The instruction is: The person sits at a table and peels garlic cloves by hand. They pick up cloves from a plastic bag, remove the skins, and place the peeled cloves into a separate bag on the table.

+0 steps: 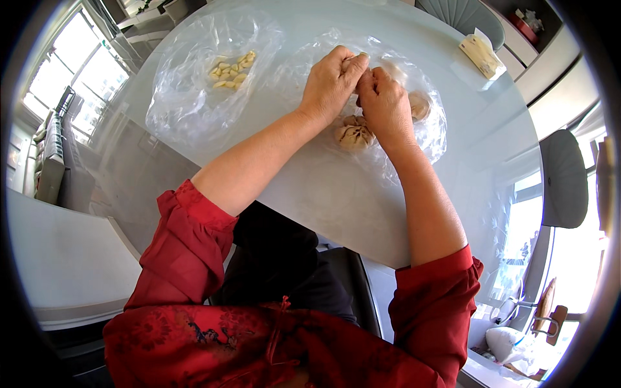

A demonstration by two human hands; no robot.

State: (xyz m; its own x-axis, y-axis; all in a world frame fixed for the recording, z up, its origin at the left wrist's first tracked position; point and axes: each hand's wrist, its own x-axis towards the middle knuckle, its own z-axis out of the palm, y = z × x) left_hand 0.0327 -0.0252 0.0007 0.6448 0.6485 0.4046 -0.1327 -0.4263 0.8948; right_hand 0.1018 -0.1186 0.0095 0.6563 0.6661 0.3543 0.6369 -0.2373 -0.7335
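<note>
A: What's the surface like?
B: A pale, glossy tabletop [323, 187] with rounded edges. A tissue pack [482, 55] lies near the far right edge.

A: And the room?
B: A grey chair [563, 178] stands to the right, another chair [466, 19] at the far side, and a bright window [74, 64] is off to the left.

A: Any containers?
B: Two clear plastic bags. The left bag [184, 107] is spread flat with peeled cloves [229, 72] in a small group on it. The right bag [432, 139] has a garlic head [354, 134] on it, just below the hands, and another bulb [420, 105] beside the right wrist.

A: The hands?
B: The left hand [331, 81] and right hand [386, 103] meet above the right bag, fingers bent inward. I can't tell what, if anything, they grip.
</note>
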